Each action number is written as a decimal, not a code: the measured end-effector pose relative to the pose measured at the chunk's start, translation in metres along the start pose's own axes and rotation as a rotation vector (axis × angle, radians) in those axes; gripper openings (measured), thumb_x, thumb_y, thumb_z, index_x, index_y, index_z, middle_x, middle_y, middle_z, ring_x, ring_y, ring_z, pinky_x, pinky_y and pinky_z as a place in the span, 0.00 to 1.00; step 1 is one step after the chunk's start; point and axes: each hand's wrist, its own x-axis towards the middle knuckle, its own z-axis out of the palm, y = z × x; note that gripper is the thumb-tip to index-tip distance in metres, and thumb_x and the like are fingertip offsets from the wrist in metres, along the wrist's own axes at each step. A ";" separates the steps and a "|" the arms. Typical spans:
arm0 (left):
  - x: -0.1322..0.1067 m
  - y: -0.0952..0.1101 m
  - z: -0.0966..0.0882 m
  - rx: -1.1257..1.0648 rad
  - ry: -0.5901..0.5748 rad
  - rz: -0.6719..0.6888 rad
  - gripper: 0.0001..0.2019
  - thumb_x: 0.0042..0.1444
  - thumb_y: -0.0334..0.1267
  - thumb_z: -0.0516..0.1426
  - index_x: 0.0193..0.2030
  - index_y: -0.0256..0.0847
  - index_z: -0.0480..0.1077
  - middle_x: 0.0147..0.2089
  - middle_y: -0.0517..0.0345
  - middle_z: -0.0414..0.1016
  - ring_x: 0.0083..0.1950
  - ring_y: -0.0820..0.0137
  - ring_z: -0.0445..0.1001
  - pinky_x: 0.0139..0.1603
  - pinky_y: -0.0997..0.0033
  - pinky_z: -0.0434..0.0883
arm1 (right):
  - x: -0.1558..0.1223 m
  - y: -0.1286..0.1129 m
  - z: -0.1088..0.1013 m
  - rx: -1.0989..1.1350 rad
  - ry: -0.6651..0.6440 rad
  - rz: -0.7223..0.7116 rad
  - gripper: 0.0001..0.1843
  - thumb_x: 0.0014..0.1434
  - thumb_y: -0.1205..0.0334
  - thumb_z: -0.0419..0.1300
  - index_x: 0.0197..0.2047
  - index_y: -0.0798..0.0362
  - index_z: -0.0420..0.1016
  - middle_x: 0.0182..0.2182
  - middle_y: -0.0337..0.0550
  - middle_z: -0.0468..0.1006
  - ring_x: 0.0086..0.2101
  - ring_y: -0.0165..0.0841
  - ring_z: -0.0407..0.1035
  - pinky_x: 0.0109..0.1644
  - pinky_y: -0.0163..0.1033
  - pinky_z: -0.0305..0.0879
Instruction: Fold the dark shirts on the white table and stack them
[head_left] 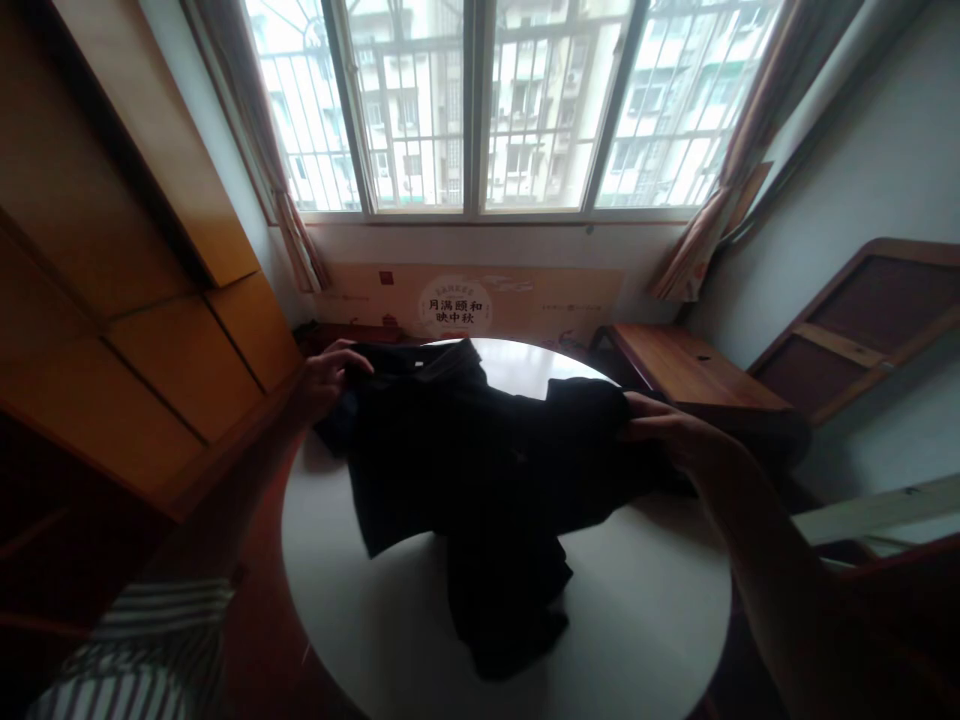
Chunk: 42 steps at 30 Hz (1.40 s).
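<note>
A black garment point(472, 470) lies spread and partly lifted over a round white table point(645, 620). My left hand point(324, 380) is closed on the garment's far left edge, fingers curled over the cloth. My right hand point(667, 428) pinches the garment's right edge, thumb and fingers pressed on the fabric. A lower part of the garment hangs down toward me across the tabletop.
A wooden cabinet point(150, 330) stands close on the left. A low wooden bench point(690, 370) and a leaning wooden frame point(862, 330) are at the right. A printed cardboard panel point(465, 300) leans under the barred window point(480, 100). A striped cloth point(142, 650) is at bottom left.
</note>
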 end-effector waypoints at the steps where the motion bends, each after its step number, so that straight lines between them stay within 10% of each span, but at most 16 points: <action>1: 0.016 -0.005 0.007 0.004 0.066 0.009 0.08 0.57 0.32 0.54 0.40 0.37 0.74 0.52 0.52 0.68 0.52 0.68 0.70 0.55 0.65 0.70 | -0.001 0.006 -0.005 -0.070 -0.045 0.026 0.29 0.47 0.48 0.65 0.51 0.53 0.76 0.36 0.45 0.80 0.37 0.40 0.75 0.41 0.41 0.72; 4: 0.044 -0.014 0.041 0.194 0.109 0.021 0.16 0.56 0.28 0.51 0.49 0.37 0.73 0.55 0.50 0.69 0.57 0.64 0.68 0.60 0.61 0.67 | 0.005 0.030 -0.005 -0.371 -0.159 0.159 0.33 0.48 0.40 0.64 0.50 0.56 0.76 0.34 0.47 0.80 0.36 0.42 0.75 0.41 0.43 0.71; 8: 0.027 -0.026 0.082 0.467 -0.216 -0.101 0.19 0.57 0.27 0.49 0.54 0.34 0.72 0.55 0.45 0.72 0.59 0.61 0.69 0.64 0.61 0.62 | 0.012 0.055 0.013 -0.702 -0.081 0.220 0.34 0.54 0.35 0.58 0.46 0.59 0.76 0.37 0.53 0.81 0.37 0.42 0.75 0.43 0.42 0.69; 13: -0.021 -0.051 0.104 0.737 -0.483 -0.445 0.31 0.60 0.54 0.53 0.58 0.25 0.66 0.56 0.30 0.71 0.59 0.47 0.70 0.58 0.56 0.65 | 0.029 0.066 0.036 -0.735 -0.028 0.102 0.29 0.62 0.39 0.52 0.45 0.58 0.77 0.41 0.53 0.80 0.41 0.42 0.75 0.44 0.40 0.68; 17: -0.039 -0.058 0.113 0.715 -0.623 -0.526 0.33 0.53 0.63 0.57 0.52 0.32 0.70 0.52 0.37 0.74 0.54 0.49 0.74 0.51 0.63 0.69 | 0.066 0.085 0.050 -0.924 0.138 0.117 0.33 0.63 0.45 0.55 0.60 0.64 0.67 0.56 0.63 0.71 0.56 0.47 0.66 0.58 0.42 0.60; 24: -0.057 -0.049 0.117 0.747 -0.605 -0.480 0.13 0.64 0.42 0.52 0.48 0.37 0.71 0.49 0.42 0.75 0.52 0.57 0.74 0.52 0.64 0.68 | 0.093 0.106 0.060 -1.033 0.161 0.251 0.27 0.65 0.53 0.53 0.61 0.63 0.65 0.54 0.64 0.73 0.52 0.47 0.70 0.52 0.43 0.64; 29: -0.063 -0.044 0.117 0.772 -0.584 -0.557 0.30 0.58 0.61 0.53 0.51 0.34 0.70 0.48 0.35 0.76 0.50 0.46 0.76 0.46 0.56 0.71 | 0.069 0.094 0.063 -1.026 0.157 0.216 0.20 0.64 0.63 0.51 0.57 0.53 0.70 0.50 0.54 0.77 0.48 0.44 0.73 0.46 0.41 0.65; 33: -0.067 -0.043 0.122 0.752 -0.571 -0.461 0.17 0.60 0.49 0.54 0.46 0.39 0.74 0.41 0.44 0.79 0.46 0.53 0.78 0.43 0.64 0.71 | 0.042 0.086 0.061 -1.040 0.178 0.168 0.18 0.64 0.63 0.49 0.54 0.49 0.73 0.47 0.51 0.80 0.43 0.45 0.75 0.43 0.42 0.65; 38: -0.065 -0.046 0.121 0.586 -0.316 -0.324 0.10 0.60 0.43 0.56 0.40 0.39 0.73 0.30 0.54 0.77 0.34 0.63 0.78 0.39 0.70 0.70 | 0.009 0.071 0.050 -0.981 0.394 -0.018 0.19 0.65 0.65 0.48 0.54 0.48 0.73 0.49 0.46 0.79 0.43 0.41 0.75 0.45 0.40 0.66; 42: -0.015 -0.043 0.112 0.474 -0.017 -0.167 0.13 0.62 0.42 0.54 0.48 0.37 0.70 0.36 0.53 0.78 0.36 0.65 0.76 0.42 0.69 0.71 | 0.009 0.040 0.023 -0.962 0.680 -0.198 0.20 0.66 0.64 0.45 0.55 0.51 0.72 0.46 0.49 0.77 0.45 0.43 0.73 0.47 0.42 0.67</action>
